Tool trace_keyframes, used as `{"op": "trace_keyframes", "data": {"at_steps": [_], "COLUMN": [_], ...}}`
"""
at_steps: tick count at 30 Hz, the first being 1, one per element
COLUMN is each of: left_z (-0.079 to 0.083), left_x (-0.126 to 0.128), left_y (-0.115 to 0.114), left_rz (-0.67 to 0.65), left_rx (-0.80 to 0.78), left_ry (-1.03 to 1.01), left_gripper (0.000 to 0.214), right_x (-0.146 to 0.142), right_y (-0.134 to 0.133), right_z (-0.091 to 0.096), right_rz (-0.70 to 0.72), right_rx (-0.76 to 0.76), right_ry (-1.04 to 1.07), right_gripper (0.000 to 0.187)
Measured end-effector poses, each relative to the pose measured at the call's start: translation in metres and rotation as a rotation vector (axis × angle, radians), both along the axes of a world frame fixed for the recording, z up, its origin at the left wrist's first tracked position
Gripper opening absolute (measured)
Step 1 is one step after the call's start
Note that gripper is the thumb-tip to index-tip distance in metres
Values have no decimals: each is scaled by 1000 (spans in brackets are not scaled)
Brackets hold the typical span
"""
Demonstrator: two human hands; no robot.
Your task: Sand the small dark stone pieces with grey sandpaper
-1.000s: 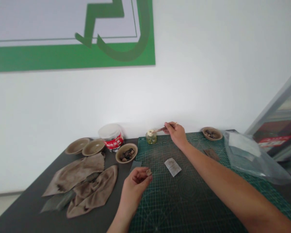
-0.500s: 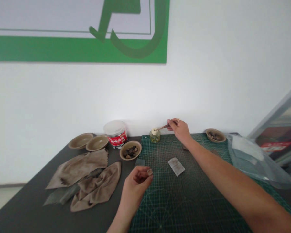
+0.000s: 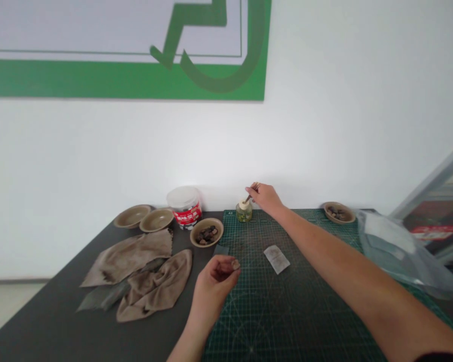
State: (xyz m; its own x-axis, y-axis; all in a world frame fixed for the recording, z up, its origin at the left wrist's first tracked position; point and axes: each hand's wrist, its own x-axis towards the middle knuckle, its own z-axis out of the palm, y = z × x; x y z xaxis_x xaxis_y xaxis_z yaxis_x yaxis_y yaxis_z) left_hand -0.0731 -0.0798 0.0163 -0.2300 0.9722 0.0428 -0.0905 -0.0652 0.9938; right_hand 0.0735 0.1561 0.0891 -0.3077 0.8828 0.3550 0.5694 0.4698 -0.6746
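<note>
My left hand [image 3: 216,277] is closed above the cutting mat [image 3: 245,311], pinching a small round pebble-like piece [image 3: 235,264] between thumb and fingertips. At the back of the mat, my right hand [image 3: 265,196] grips a thin brown brush-like stick [image 3: 248,198]. Its lower end is at the mouth of a small glass jar [image 3: 244,213], which has a cream top and yellow-green contents; how deep the tip sits is hidden. A bowl of dark and brown pebble-like pieces [image 3: 207,233] stands beyond my left hand. Between my arms lies a greyish-white rectangular pad [image 3: 277,259].
Two tan bowls [image 3: 133,216] and a clear plastic tub [image 3: 184,207] with a red label stand at the back left. Crumpled brown cloths [image 3: 156,289] lie in front. Rightward are another bowl of pieces [image 3: 338,213] and a clear plastic bag [image 3: 403,254]. A wall [image 3: 324,125] rises behind.
My right hand has moved left to the jar, and the stick has gone from slanting to steeper, its end at the opening. My left hand keeps its pinch. The view has shifted slightly.
</note>
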Motion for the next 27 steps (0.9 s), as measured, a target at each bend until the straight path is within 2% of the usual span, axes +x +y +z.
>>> {"op": "trace_keyframes", "data": {"at_steps": [4,9,12,16,18,22,23,27], "left_z": [2,0,-2,-3,-1,7,10,15], "left_x": [5,13,18,37,55,111,127,192], "left_y": [3,7,17,50,75,133,147,189], "left_rz": [20,4,-38,-114,-174,-209,-206,-240], "left_rx": [23,12,23,40,54,155,169,206], "left_ry": [77,133,167,349,483,737,802,837], "left_gripper": [23,23,23,22,20,14,13,14], "right_x": [0,19,46,112,151,216,227,254], "right_y": [-6,-24,-51,-114,-150,-211,-220,-238], "right_z": [-7,-15,-21,-42,-57,-82,-86,-101], "right_rz": [-10,-25,-44,-35,-24,-123,-142,-174], "right_rx": [-22,-38,-50,-104,-174,-233,-240,-290], "right_ry": [-79,-65,-15,111,194,197,199,230], "right_gripper": [33,34,27,22,21,21,21,21]}}
